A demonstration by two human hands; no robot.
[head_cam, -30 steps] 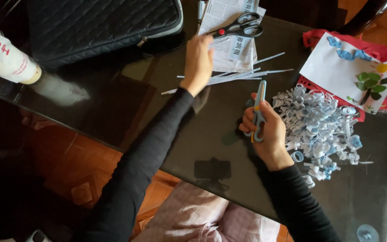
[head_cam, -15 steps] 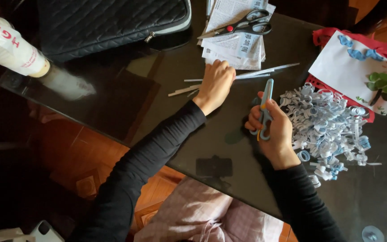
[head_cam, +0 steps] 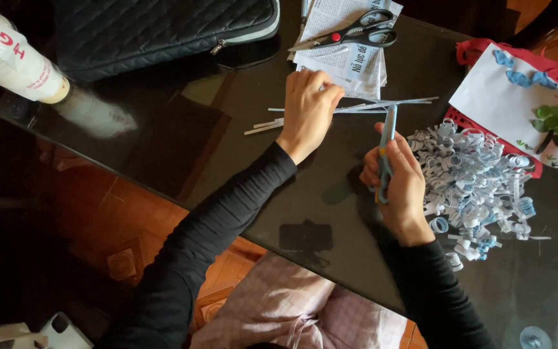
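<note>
My left hand [head_cam: 308, 103] pinches, I think, one paper strip [head_cam: 382, 103] on the tabletop [head_cam: 240, 148]. My right hand [head_cam: 398, 178] grips the blue tool [head_cam: 385, 152]; curled pile [head_cam: 473, 181] right.

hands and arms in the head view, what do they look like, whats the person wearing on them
Both arms are covered by long, close-fitting black sleeves of a finely ribbed knit, ending at the wrists. The left hand and right hand are bare: no gloves, and no rings, watch or bracelets that can be seen.
</note>
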